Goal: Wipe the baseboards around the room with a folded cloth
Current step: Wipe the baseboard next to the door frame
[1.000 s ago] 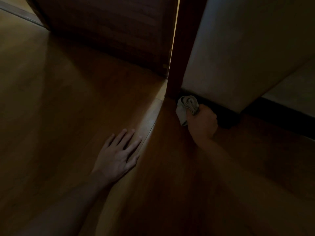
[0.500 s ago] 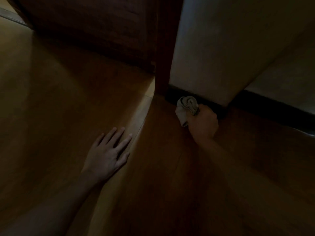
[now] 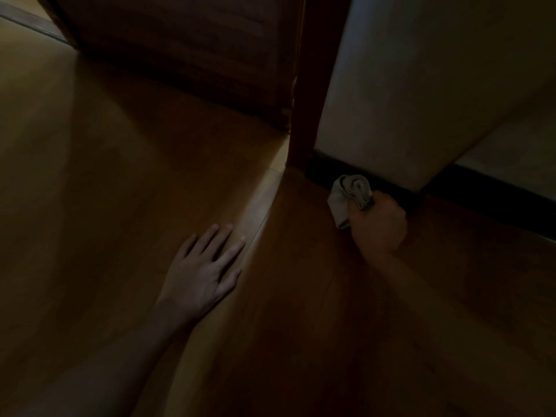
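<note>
Head view shows the folded cloth [image 3: 350, 195] bunched into a pale wad at the foot of the wall [image 3: 421, 85], seemingly touching the dark baseboard [image 3: 320, 167], though the dim light hides the exact contact. It sits near the door frame [image 3: 313, 85], where this strip of baseboard begins. The right hand [image 3: 379, 227] grips the cloth in a closed fist, fingers curled round it, and the wad sticks out of the fist's upper left side, toward the frame. From there the baseboard's long axis runs down and to the right, past the fist to the wall's outer corner, then on along a 2nd wall face [image 3: 511, 145]. Judging by this, the next stroke calls for a slide along that line, with the cloth kept flat against the strip. The left hand [image 3: 201, 273] lies open, fingers straight and spread, palm down on the wooden floor [image 3: 120, 206], well apart from the baseboard, probably bracing the body. So the right hand is clearly the nearer one.
</note>
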The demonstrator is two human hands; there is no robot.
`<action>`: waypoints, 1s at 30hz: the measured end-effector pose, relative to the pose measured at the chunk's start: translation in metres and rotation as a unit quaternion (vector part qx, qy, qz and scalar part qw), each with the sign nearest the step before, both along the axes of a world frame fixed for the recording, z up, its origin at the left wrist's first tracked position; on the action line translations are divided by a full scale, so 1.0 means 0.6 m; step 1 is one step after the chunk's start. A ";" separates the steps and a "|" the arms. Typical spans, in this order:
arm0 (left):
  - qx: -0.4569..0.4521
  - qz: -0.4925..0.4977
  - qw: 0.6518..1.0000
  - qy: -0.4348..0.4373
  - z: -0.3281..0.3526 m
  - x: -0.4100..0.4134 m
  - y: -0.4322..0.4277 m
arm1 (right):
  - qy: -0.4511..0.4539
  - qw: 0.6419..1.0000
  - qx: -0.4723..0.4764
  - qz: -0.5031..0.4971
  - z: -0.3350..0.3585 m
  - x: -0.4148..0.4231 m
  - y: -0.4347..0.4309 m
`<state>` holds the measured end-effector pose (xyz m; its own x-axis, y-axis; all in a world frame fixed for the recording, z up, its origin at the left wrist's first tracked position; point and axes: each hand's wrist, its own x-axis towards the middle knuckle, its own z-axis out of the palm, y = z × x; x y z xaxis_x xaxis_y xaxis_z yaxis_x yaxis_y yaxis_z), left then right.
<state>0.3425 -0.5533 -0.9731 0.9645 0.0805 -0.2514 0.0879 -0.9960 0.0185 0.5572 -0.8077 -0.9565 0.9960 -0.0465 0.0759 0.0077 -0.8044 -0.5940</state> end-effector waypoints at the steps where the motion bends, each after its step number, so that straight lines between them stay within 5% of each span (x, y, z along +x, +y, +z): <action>1: 0.001 -0.002 1.000 0.001 -0.001 0.000 0.001 | -0.002 1.000 -0.001 0.010 0.001 0.002 0.013; 30: 0.012 -0.002 1.000 0.022 0.016 0.004 -0.007 | 0.019 1.000 -0.024 -0.003 0.021 -0.009 -0.048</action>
